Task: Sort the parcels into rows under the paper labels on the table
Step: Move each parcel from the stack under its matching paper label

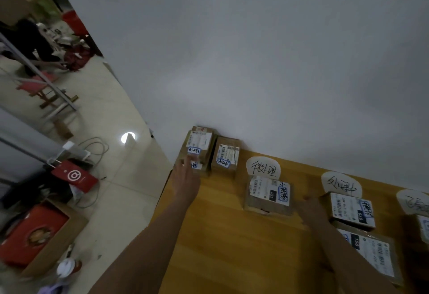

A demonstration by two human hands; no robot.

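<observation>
— At the left end of the wooden surface (220, 235), just below mid-frame, what was the left hand (186, 177) doing?

— It reached out with straight fingers, their tips touching the front of the stacked parcels (199, 143) that stood against the white wall (255, 61). It gripped nothing. A second brown parcel (226, 158) stood just right of that stack, touching it or nearly so.

— And the right hand (311, 206)?

— It lay on the surface in the lower right of the frame, well apart from the left. It was between the middle parcel (269, 195) and the white-labelled parcel (352, 209). It was blurred, so I could not tell whether its fingers were flat or curled.

— Where were the paper labels?

— Three rounded ones ran along the wall side toward the right. The first label (263, 166) sat just above the middle parcel, and the second label (341, 183) just above the white-labelled parcel. The third label (414, 202) was cut by the right edge. Below the white-labelled parcel lay a flat parcel (371, 252), touching it. A red bag (74, 175) lay on the floor (120, 201) at left.
</observation>
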